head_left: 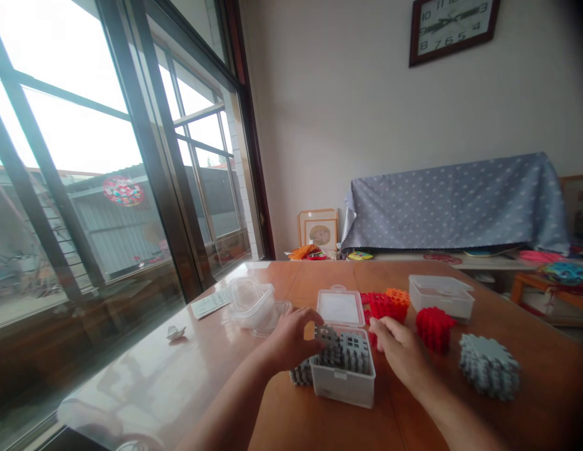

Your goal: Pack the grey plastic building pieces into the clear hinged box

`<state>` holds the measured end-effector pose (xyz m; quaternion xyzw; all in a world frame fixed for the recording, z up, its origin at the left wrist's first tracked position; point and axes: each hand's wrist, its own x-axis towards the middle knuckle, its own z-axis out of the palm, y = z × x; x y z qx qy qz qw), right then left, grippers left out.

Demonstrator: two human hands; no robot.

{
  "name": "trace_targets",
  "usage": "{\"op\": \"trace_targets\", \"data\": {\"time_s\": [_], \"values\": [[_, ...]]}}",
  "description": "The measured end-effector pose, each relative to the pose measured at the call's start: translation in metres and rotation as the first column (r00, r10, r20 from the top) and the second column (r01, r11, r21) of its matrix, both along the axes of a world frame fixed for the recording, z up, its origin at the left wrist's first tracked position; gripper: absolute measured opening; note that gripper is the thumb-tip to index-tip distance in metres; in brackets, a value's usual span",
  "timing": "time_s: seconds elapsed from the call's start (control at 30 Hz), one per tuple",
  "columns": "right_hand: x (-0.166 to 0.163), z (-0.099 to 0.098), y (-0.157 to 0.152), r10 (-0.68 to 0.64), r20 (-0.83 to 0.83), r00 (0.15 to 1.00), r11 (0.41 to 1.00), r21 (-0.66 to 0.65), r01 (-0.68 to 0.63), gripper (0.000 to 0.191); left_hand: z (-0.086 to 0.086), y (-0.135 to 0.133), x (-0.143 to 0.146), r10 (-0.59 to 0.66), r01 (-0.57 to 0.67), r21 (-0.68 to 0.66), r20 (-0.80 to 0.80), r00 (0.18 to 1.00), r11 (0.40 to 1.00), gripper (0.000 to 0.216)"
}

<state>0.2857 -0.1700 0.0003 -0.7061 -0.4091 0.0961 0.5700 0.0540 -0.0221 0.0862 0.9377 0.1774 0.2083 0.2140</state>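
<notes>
An open clear plastic box (344,383) stands on the wooden table (254,413), its lid (340,307) tipped back. Several grey interlocking tiles (350,351) stand upright inside it. My left hand (294,338) pinches one grey tile (326,335) at the box's left rim. A few more grey tiles (301,373) lie just left of the box. My right hand (399,351) rests on the box's right side, fingers loosely curled, with nothing visibly in it.
Red tiles (434,327) and orange tiles (397,295) lie beyond the box, a grey tile stack (489,365) at right. A shut clear box (441,295) and empty clear containers (251,302) stand nearby. A card (210,303) lies by the window.
</notes>
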Motion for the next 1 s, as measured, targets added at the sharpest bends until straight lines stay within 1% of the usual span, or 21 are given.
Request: {"op": "trace_targets", "data": {"time_s": [0.1,0.23,0.4,0.57,0.67,0.73,0.83,0.93,1.0], "values": [[-0.002,0.001,0.0,-0.011,-0.012,1.0,1.0,0.006,0.011,0.053,0.0,0.0,0.002,-0.033,0.034,0.027,-0.024,0.999,0.999,0.032],[-0.005,0.003,0.0,-0.015,-0.019,1.0,1.0,0.009,0.015,0.054,0.0,-0.004,0.0,-0.048,0.048,0.043,-0.012,0.999,0.998,0.026],[-0.005,0.004,0.0,-0.032,0.005,0.999,0.999,-0.02,0.032,0.054,-0.005,-0.007,0.001,-0.069,0.07,0.083,-0.015,0.998,0.994,0.02],[-0.005,0.004,0.0,-0.02,0.01,1.0,1.0,-0.01,0.02,0.05,-0.007,-0.007,0.004,-0.065,0.067,0.091,-0.024,0.998,0.994,0.018],[-0.004,0.003,0.0,-0.009,0.008,1.0,1.0,-0.001,0.009,0.048,-0.007,-0.005,0.004,-0.075,0.074,0.071,0.003,0.997,0.995,0.018],[-0.003,0.003,-0.001,0.001,0.007,1.0,1.0,0.005,-0.001,0.048,-0.01,-0.003,0.003,-0.057,0.056,0.016,0.058,0.997,0.998,0.018],[-0.002,0.003,-0.002,-0.002,0.003,1.0,1.0,0.012,0.002,0.047,-0.021,0.002,-0.005,0.06,-0.033,-0.16,0.167,0.984,0.987,0.019],[-0.002,0.003,-0.002,-0.023,0.01,1.0,0.999,0.029,0.023,0.047,-0.033,0.004,-0.021,0.191,-0.098,-0.374,0.218,0.957,0.922,0.027],[-0.001,0.003,-0.002,-0.042,0.017,0.999,0.998,0.04,0.041,0.049,-0.04,0.002,-0.035,0.217,-0.092,-0.478,0.214,0.952,0.874,0.038]]}}
